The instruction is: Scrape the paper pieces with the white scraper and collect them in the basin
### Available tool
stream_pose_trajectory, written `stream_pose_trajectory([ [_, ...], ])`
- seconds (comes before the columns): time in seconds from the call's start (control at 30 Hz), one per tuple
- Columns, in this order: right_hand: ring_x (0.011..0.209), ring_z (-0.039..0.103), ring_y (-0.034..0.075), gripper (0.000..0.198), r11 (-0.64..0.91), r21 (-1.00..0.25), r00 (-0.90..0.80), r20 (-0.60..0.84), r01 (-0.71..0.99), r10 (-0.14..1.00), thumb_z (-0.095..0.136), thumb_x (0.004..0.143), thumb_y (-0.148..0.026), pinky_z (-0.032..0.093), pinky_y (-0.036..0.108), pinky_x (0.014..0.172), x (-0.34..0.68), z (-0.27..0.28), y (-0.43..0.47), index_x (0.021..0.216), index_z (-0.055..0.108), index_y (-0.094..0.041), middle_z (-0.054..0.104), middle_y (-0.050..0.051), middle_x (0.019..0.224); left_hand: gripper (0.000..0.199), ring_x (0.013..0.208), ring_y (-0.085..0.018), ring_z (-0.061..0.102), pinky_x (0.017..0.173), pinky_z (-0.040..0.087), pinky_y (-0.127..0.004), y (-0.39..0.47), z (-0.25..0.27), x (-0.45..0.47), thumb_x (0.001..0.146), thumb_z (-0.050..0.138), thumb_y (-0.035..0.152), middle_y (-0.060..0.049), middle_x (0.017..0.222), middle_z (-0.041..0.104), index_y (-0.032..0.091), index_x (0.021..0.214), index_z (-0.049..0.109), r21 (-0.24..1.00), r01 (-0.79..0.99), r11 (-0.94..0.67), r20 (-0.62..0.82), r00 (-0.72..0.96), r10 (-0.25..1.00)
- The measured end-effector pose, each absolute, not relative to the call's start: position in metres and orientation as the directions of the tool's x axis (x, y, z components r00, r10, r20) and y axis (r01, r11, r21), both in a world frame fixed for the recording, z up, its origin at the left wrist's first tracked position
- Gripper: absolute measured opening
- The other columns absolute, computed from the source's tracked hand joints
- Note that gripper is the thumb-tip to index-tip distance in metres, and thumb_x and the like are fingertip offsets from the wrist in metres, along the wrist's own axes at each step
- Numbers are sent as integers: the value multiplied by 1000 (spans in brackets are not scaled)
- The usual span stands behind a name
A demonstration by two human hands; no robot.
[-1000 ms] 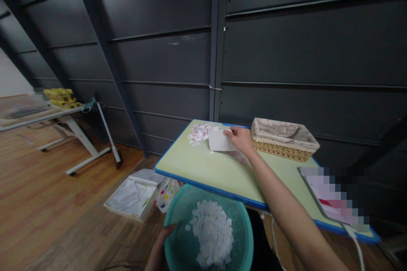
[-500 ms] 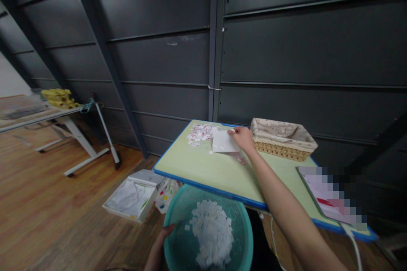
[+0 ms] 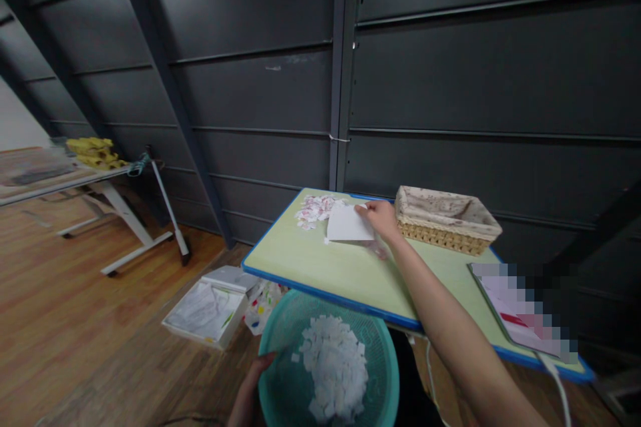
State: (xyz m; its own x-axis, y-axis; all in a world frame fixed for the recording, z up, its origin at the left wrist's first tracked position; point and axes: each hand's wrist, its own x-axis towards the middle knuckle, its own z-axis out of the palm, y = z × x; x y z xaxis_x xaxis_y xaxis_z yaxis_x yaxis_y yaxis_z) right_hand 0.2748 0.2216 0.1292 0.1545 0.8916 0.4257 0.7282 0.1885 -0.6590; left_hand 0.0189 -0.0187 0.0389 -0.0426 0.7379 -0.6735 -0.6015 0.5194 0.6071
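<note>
My right hand (image 3: 379,219) reaches over the pale yellow-green table (image 3: 300,250) and pinches the right edge of a white card (image 3: 348,223). The card tilts over the tabletop, its left side beside a heap of small white-and-red paper pieces (image 3: 316,209). A small pinkish clear thing (image 3: 379,249) lies under my right hand, partly covered. My left hand (image 3: 258,368) grips the left rim of a teal plastic basket (image 3: 392,360) below the table's front edge; its fingers are partly hidden. Inside lies a mound of small white square pieces (image 3: 334,368).
A fabric-lined wicker basket (image 3: 445,235) stands right of my right hand. Nearer me, a tablet (image 3: 521,313) with a white cable lies on the table. An open white box (image 3: 205,312) sits on the floor at left. Another table (image 3: 65,185) holds yellow items.
The white card has shifted slightly left with my right hand and tilted more, closer to the paper heap. My left hand stays on the teal basket.
</note>
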Motion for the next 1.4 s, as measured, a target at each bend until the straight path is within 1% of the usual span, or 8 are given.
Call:
stream_pose_trajectory([
  [0.13,51,38,12,38,227,-698,133,421,679,897,52,73,-48,20,26,51,271,125,222,53,57,-17,47,-2,49,76,91,-34,71,92,48,-47,-18,40,20,74,65,16,-10,73,80,-2,141,32,630,-596,499,-666,-83,742],
  [0.3,54,43,13,38,242,-727,111,401,642,909,53,73,-50,23,25,50,266,122,221,62,63,-15,53,0,55,79,92,-36,71,90,48,-48,-16,33,7,76,65,22,-11,80,80,1,143,30,512,-666,542,-707,32,707],
  [0.47,56,45,14,35,212,-658,142,442,722,886,52,74,-46,24,26,52,269,128,220,56,59,-17,56,1,55,81,95,-37,70,91,48,-50,-21,33,8,78,65,30,-12,89,80,6,146,27,536,-673,510,-683,8,730],
  [0.7,53,43,13,36,185,-595,135,452,782,882,50,76,-44,23,26,53,275,132,219,53,58,-17,54,1,52,72,99,-36,69,93,47,-49,-24,37,13,77,65,31,-11,98,79,10,141,39,569,-660,490,-646,10,763],
  [1.0,54,44,13,33,163,-581,130,429,797,894,52,76,-41,23,25,51,275,134,218,53,58,-17,55,1,53,71,102,-37,68,91,48,-49,-16,33,4,78,63,33,-13,97,79,6,140,40,442,-667,600,-767,67,639],
  [1.2,51,41,12,37,201,-647,132,428,735,894,51,76,-45,22,25,50,274,129,220,52,55,-18,49,-1,49,81,97,-37,69,91,49,-49,-14,30,3,78,64,30,-15,89,79,-1,144,28,477,-672,567,-742,38,669],
  [1.3,52,42,12,36,213,-638,113,430,740,896,51,75,-44,22,25,50,273,128,219,53,57,-17,51,-1,51,79,102,-38,67,91,49,-50,-15,31,4,78,62,29,-14,94,79,2,145,28,449,-684,575,-750,62,659],
  [1.4,53,42,13,33,181,-595,126,437,783,891,51,73,-41,23,26,51,277,132,220,50,57,-17,50,0,50,77,102,-38,67,93,48,-50,-19,33,7,77,64,30,-13,94,79,5,143,33,511,-683,522,-699,23,715],
])
